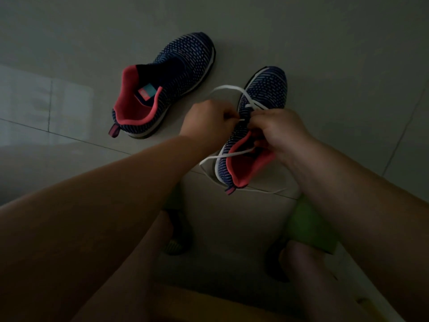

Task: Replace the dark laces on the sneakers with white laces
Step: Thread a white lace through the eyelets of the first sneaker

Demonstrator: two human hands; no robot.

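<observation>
Two navy knit sneakers with pink linings stand on the tiled floor. The left sneaker [176, 73] has no lace in it. The right sneaker [267, 94] carries a white lace [228, 87] that crosses its eyelets, loops out to the left and trails past the heel. My left hand [209, 122] pinches the lace at the shoe's left side. My right hand [281, 133] grips the lace over the tongue. Both hands hide the middle eyelets.
Pale floor tiles [69, 101] spread all around the shoes. My knees and feet [178, 238] sit below, with something green [308, 224] by my right arm and a wooden edge [209, 303] at the bottom. The light is dim.
</observation>
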